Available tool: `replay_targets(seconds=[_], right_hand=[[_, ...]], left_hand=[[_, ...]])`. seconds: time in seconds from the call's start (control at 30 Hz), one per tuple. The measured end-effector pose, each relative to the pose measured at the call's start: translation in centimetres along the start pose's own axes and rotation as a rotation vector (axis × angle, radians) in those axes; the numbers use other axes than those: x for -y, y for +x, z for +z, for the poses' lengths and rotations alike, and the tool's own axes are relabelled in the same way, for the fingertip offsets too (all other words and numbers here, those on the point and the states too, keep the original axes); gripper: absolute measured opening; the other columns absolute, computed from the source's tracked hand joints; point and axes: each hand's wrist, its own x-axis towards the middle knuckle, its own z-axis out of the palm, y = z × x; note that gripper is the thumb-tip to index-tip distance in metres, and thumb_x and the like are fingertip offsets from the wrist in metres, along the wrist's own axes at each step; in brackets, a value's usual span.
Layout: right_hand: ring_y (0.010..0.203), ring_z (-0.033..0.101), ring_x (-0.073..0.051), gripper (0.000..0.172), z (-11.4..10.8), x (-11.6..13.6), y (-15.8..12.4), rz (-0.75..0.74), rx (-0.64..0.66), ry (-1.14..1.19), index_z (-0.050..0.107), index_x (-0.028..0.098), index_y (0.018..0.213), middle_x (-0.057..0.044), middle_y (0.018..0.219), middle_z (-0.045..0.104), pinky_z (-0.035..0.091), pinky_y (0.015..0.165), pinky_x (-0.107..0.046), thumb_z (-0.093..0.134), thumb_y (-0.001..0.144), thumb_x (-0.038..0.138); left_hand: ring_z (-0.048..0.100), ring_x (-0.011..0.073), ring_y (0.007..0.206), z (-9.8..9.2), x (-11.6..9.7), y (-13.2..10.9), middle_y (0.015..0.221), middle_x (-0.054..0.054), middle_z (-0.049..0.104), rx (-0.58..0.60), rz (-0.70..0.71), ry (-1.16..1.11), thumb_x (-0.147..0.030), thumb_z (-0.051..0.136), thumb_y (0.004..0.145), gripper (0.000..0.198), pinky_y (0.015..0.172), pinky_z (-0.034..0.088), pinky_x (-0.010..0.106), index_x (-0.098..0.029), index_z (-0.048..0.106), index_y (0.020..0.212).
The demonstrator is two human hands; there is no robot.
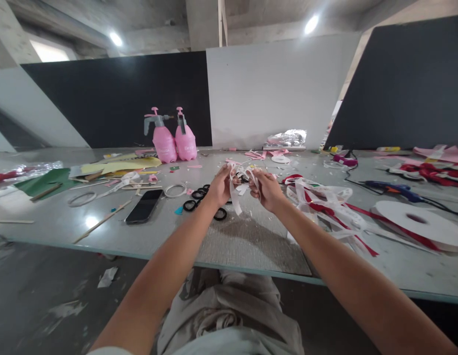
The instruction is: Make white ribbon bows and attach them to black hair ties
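Note:
Above the middle of the table, my left hand (pixel 220 186) and my right hand (pixel 266 189) are raised close together, fingers pinched. A white ribbon (pixel 235 199) runs between them, with one end hanging below my left fingers and another strip by my right. Part of the ribbon is hidden behind the fingers. Black-handled scissors (pixel 192 204) lie by my left wrist, partly covered by it. Beyond my right wrist, a tangle of white and red ribbons (pixel 325 202) spreads over the table.
A phone (pixel 144 206) lies on the left, near pink spray bottles (pixel 164 143). On the right are a white ribbon spool (pixel 421 222) and a blue glue gun (pixel 394 190) with its cable. Green paper (pixel 47 183) lies far left. The table's front edge (pixel 251 269) is close to my lap.

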Motion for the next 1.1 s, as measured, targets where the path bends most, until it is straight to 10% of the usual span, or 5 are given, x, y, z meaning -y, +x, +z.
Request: replay_targets(seconds=[0.83,1.1], right_hand=[[0.047,0.053,-0.009,0.033,-1.6,0.0,1.4,-0.115,0.034,-0.236,0.056,0.02,0.074,0.002,0.06,0.059,0.047,0.045,-0.022,0.07,0.071,0.049],[0.049,0.054,-0.009,0.04,-1.8,0.3,1.3,-0.061,0.067,-0.169,0.048,0.021,0.079,0.005,0.062,0.06,0.052,0.052,-0.026,0.079,0.063,0.04]], left_hand=[[0.058,0.0109,0.058,0.0,0.9,0.1,0.073,0.001,0.063,0.024,-0.113,0.05,-0.018,0.069,0.076,0.011,0.067,0.046,0.027,-0.014,0.06,0.078],[0.041,0.0085,0.045,0.2,0.8,0.3,0.055,-0.004,0.041,0.027,-0.179,-0.018,-0.021,0.052,0.085,0.012,0.057,0.041,0.026,-0.015,0.059,0.077]])
